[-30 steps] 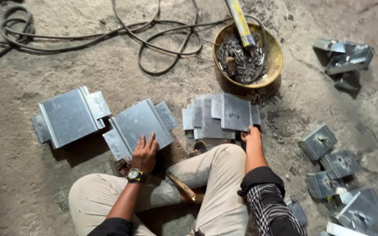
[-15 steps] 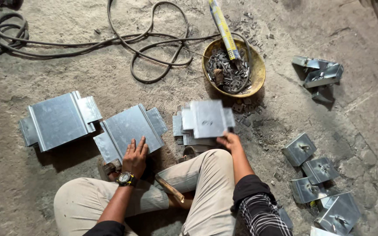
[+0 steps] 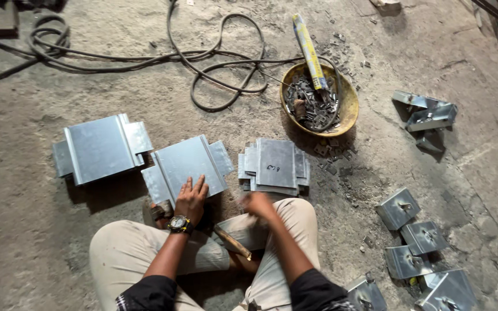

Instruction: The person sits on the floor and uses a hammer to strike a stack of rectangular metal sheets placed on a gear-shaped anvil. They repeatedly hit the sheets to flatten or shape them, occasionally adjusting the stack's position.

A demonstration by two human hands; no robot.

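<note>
Left hand [image 3: 191,196] lies flat, fingers spread, on the middle metal plate [image 3: 188,164]; right hand [image 3: 259,204], blurred, grip unclear, hovers just below the plate stack [image 3: 275,165] right of it

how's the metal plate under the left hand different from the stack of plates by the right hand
The plate under the left hand is a single bent sheet, tilted on the floor; the stack of plates is several sheets piled squarely. The left hand rests flat on the single plate, while the right hand, blurred, sits just below the stack. The stack's top sheet bears a dark mark; the single plate looks unmarked. Both are shiny grey metal with side tabs.
</note>
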